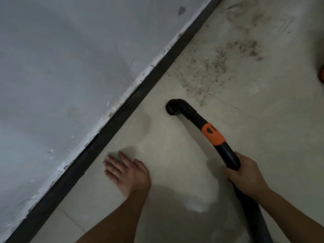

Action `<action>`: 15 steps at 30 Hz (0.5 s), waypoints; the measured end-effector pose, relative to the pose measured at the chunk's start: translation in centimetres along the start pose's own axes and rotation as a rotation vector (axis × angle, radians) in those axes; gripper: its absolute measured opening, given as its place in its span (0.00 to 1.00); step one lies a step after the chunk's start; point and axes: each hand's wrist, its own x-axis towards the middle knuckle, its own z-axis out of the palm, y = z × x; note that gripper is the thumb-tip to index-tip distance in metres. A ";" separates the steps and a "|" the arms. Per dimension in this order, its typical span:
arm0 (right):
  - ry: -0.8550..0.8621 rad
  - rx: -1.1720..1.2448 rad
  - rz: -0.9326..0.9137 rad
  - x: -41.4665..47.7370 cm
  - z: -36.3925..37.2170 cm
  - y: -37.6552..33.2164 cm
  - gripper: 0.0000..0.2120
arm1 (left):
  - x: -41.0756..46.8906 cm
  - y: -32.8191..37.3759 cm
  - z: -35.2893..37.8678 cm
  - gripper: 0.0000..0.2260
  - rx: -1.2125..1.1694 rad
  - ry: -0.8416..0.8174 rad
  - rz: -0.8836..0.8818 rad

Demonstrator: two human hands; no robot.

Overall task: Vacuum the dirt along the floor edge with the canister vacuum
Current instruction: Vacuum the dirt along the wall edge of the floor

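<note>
Along the black skirting strip at the foot of a grey plastered wall, we judge the job part done: the pale beige tiled floor between the hands and the mouth of the black curved plastic vacuum wand looks free of grit. A broad scatter of dark brown dirt lies just beyond that mouth and runs on toward the far corner, so most of the visible mess is yet to be lifted. The wand, banded by an orange collar, points down at the tile near the strip (the canister itself is out of view). The right hand grips the wand's lower bend, fingers wrapped round the tube where it meets the black hose. The left hand rests flat on the floor beside the strip, fingers straight and slightly spread, bracing a low crouch as we read it
</note>
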 end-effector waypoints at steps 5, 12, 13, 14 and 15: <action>0.142 0.045 0.238 -2.8 -5.1 7.2 0.11 | -0.4 0.4 -0.3 0.31 0.039 -0.064 -0.013; 0.237 0.218 0.233 0.6 -6.0 7.4 0.08 | 0.4 3.3 -1.9 0.25 0.195 -0.150 0.397; 0.200 0.223 0.193 1.0 -5.4 6.9 0.08 | 0.7 4.9 -1.9 0.24 0.152 -0.114 0.443; 0.156 0.211 0.147 1.3 -4.6 6.5 0.08 | 1.1 6.7 -1.7 0.24 0.098 -0.085 0.448; 0.116 0.180 0.107 1.4 -4.0 6.2 0.07 | 1.8 8.8 -1.4 0.24 0.039 -0.074 0.424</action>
